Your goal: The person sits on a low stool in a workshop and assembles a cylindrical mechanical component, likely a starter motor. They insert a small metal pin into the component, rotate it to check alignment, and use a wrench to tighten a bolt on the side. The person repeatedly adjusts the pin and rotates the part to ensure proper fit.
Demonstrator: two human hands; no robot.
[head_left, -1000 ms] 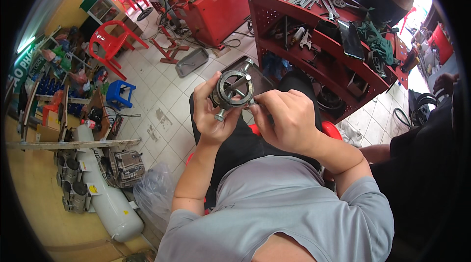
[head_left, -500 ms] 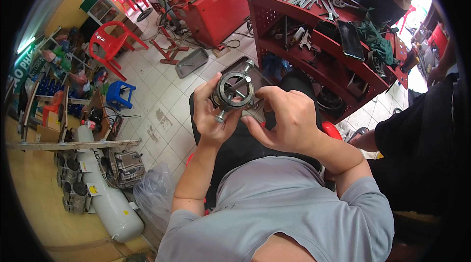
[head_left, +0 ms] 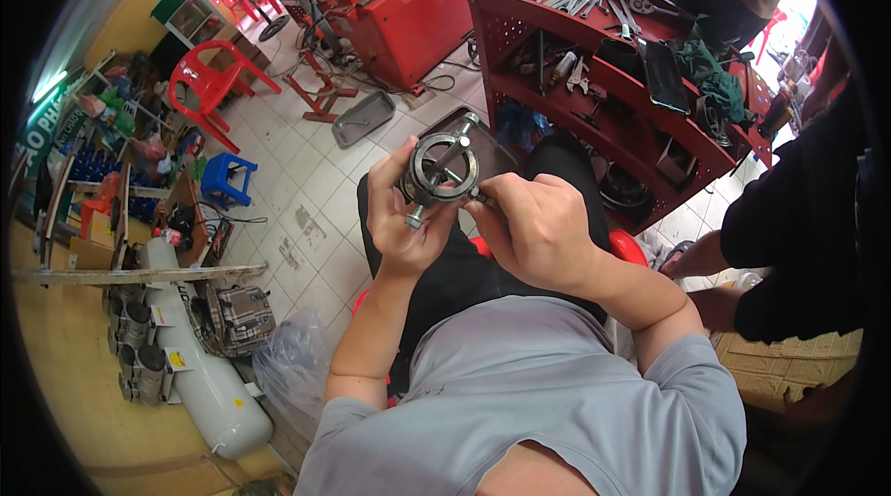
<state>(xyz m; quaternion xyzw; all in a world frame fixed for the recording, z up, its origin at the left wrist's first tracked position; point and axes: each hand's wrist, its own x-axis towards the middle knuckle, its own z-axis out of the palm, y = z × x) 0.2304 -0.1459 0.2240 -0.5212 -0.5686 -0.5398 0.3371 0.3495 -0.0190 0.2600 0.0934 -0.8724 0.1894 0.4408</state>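
Note:
A round metal ring fixture [head_left: 472,166] with bolts sticking out of its sides is held up in front of me, above my lap. A metal rod or screw crosses its open middle. My left hand [head_left: 397,213] is closed round its left and lower side, with one bolt head [head_left: 415,217] showing by the thumb. At the ring's lower right, my right hand [head_left: 548,229] pinches a bolt [head_left: 476,193] between thumb and fingers. Part of that bolt is hidden by the fingertips.
A red tool cart [head_left: 594,97] with wrenches and a phone stands ahead right. Grey metal trays [head_left: 364,118] lie on the tiled floor. Left are a red chair [head_left: 200,78], a blue stool [head_left: 227,182] and a white cylinder [head_left: 209,394]. Another person [head_left: 798,245] is close on my right.
My right hand has moved left and closed on the bolt at the ring's lower right. The crossing rod has shifted slightly. The person on the right has moved an arm and leaned.

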